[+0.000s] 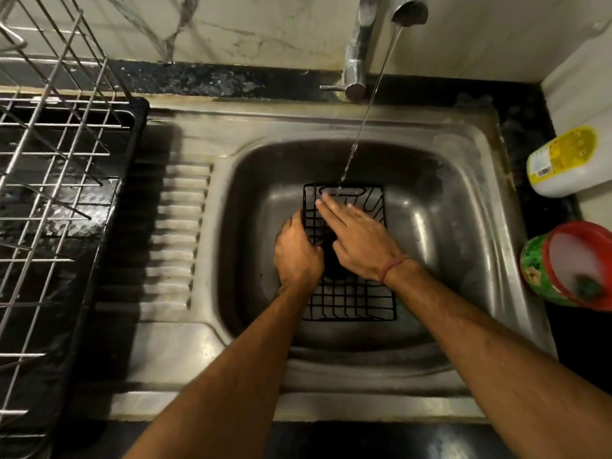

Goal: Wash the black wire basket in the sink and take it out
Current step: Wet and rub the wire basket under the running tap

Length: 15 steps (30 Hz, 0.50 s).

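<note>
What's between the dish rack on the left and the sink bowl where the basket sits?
In the head view, only the sink's ribbed steel drainboard lies between the dish rack and the bowl holding the black wire basket.

Both bare forearms reach toward twelve o'clock. The left hand (298,256) curls its fingers, seemingly gripping something at its one o'clock. The right hand (356,241), red thread at the wrist, lies flat, fingers straight toward eleven o'clock.

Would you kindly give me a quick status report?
Left hand grips black wire basket; right hand flat across it. Basket in sink, under running tap. Nothing blocking.
</note>
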Available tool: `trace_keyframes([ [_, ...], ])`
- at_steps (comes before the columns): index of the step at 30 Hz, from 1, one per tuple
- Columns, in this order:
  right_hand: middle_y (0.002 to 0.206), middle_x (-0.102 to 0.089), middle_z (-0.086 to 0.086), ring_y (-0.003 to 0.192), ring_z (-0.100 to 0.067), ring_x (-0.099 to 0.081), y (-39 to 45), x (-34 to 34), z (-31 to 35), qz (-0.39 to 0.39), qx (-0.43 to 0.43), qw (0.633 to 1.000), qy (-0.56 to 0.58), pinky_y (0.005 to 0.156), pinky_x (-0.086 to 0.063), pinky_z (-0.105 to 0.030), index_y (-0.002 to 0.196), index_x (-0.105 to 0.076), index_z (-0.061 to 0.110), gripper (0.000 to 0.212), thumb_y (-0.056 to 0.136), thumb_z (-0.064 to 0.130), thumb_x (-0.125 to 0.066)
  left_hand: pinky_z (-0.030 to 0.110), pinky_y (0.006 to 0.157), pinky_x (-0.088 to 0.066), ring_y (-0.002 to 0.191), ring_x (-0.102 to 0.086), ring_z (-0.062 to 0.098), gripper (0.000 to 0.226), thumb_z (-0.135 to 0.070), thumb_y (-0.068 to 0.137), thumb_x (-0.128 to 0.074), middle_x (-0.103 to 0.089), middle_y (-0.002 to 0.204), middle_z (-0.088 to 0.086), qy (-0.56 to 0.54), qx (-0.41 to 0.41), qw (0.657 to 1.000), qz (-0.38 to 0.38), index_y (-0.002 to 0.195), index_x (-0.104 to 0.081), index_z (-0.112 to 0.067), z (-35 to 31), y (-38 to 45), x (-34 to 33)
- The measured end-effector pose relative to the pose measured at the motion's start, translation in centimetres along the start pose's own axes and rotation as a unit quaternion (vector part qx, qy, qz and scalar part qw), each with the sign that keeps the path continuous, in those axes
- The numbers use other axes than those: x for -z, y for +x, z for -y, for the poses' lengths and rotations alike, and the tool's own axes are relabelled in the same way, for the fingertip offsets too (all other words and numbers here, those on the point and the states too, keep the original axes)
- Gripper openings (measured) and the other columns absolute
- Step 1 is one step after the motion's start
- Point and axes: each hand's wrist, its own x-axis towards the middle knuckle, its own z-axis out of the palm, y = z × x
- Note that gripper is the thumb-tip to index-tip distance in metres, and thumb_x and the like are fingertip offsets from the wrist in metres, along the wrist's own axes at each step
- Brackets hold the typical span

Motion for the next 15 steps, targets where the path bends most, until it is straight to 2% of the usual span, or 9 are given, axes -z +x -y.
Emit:
trace_keyframes([
  [2,0.176,-0.007,-0.009,0.163,-0.021,-0.009,0.2,-0.4,0.3,-0.003,-0.060,0.998,0.014,0.133,-0.008,-0.040,0.169,-0.003,0.014,0.079,0.102,0.023,-0.044,0.042,0.107,-0.056,0.124,-0.063,0.018,0.051,-0.023,0.095,-0.078,-0.066,0.134,-0.002,-0.010,0.004,1.000,0.004,0.142,-0.059,-0.025,-0.1,0.0,-0.1],
  [4,0.176,0.000,-0.011,0.163,-0.026,-0.001,1.1,-0.9,1.2,-0.004,-0.164,0.985,0.050,0.133,-0.012,-0.044,0.168,-0.003,0.009,0.078,0.103,0.023,-0.044,0.043,0.107,-0.056,0.124,-0.063,0.018,0.053,-0.023,0.094,-0.080,-0.066,0.135,-0.003,-0.012,0.004,1.000,0.008,0.142,-0.059,-0.026,-0.2,0.0,-0.3],
  [5,0.176,0.007,-0.012,0.163,-0.028,0.007,1.6,-1.2,1.9,0.009,-0.181,0.981,0.064,0.133,-0.013,-0.046,0.168,-0.002,0.009,0.077,0.104,0.025,-0.043,0.044,0.108,-0.056,0.125,-0.063,0.018,0.055,-0.022,0.093,-0.081,-0.066,0.135,-0.002,-0.007,0.004,1.000,0.006,0.143,-0.059,-0.026,-0.1,0.1,-0.4],
  [8,0.173,0.024,-0.010,0.160,-0.027,0.021,2.2,-2.8,2.6,0.027,-0.139,0.989,0.052,0.132,-0.004,-0.048,0.167,0.005,0.010,0.079,0.107,0.034,-0.038,0.045,0.109,-0.056,0.128,-0.062,0.020,0.059,-0.014,0.090,-0.081,-0.065,0.137,0.000,-0.005,0.014,1.000,0.005,0.144,-0.058,-0.023,0.0,0.3,-0.7],
  [10,0.172,0.026,-0.007,0.161,-0.023,0.018,1.3,-3.6,2.0,0.047,-0.081,0.995,0.045,0.133,0.000,-0.046,0.166,0.012,0.012,0.080,0.108,0.042,-0.034,0.045,0.111,-0.055,0.131,-0.061,0.020,0.063,-0.010,0.090,-0.080,-0.063,0.141,0.000,0.001,0.018,1.000,0.008,0.146,-0.056,-0.023,0.2,0.5,-0.7],
  [12,0.173,0.021,-0.003,0.161,-0.019,0.016,0.1,-4.5,1.4,0.079,-0.041,0.995,0.046,0.133,-0.002,-0.045,0.166,0.014,0.015,0.074,0.108,0.044,-0.021,0.045,0.113,-0.054,0.135,-0.059,0.020,0.068,-0.006,0.090,-0.079,-0.061,0.145,-0.001,0.013,0.026,1.000,0.010,0.150,-0.053,-0.024,0.4,0.6,-0.9],
  [13,0.174,0.018,-0.003,0.161,-0.019,0.015,-0.3,-4.8,1.2,0.075,-0.050,0.995,0.049,0.133,-0.003,-0.045,0.166,0.013,0.015,0.071,0.109,0.044,-0.017,0.045,0.113,-0.054,0.135,-0.059,0.020,0.069,-0.007,0.089,-0.080,-0.061,0.145,-0.002,0.018,0.029,0.999,0.010,0.151,-0.053,-0.024,0.4,0.6,-0.9],
  [15,0.175,0.013,-0.007,0.162,-0.022,0.012,0.0,-5.1,1.5,0.049,-0.140,0.987,0.061,0.133,-0.002,-0.045,0.166,0.008,0.014,0.067,0.112,0.044,-0.015,0.044,0.111,-0.055,0.132,-0.060,0.019,0.067,-0.012,0.089,-0.083,-0.063,0.141,-0.003,0.019,0.027,0.999,0.006,0.148,-0.055,-0.025,0.4,0.6,-1.2],
])
